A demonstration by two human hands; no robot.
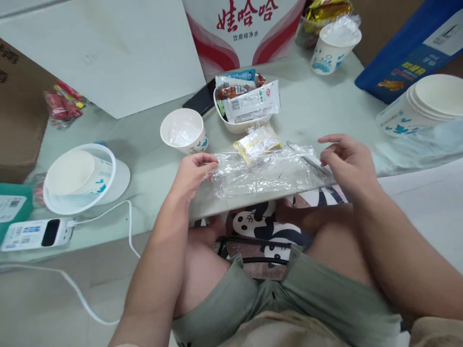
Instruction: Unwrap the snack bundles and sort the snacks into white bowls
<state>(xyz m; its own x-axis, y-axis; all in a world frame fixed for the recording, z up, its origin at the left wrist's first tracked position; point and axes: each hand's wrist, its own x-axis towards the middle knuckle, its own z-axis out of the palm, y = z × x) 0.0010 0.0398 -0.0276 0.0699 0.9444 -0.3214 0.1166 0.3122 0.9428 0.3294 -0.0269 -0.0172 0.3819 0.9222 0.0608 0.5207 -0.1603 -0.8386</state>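
My left hand [195, 176] pinches the left end of a clear plastic bag [249, 180], which lies flat and crinkled along the table's front edge. At the bag's right end rests a slim metal tool [313, 161], perhaps scissors; its exact kind is unclear. Just right of it is my right hand [347, 159], index finger stretched out and the others loosely bent, with nothing visible held. A small yellow and clear packet [257, 142] sits on the bag's far edge. Behind it, a white bowl [237, 126] holds several wrapped snacks [251, 101].
A paper cup [183, 129] with clear plastic inside stands left of the bowl, near a black phone [200, 100]. Farther left are a white tub [121, 180] with cups and a corded power bank [38, 234]. Stacked cups [401, 113] lie right. Boxes line the back.
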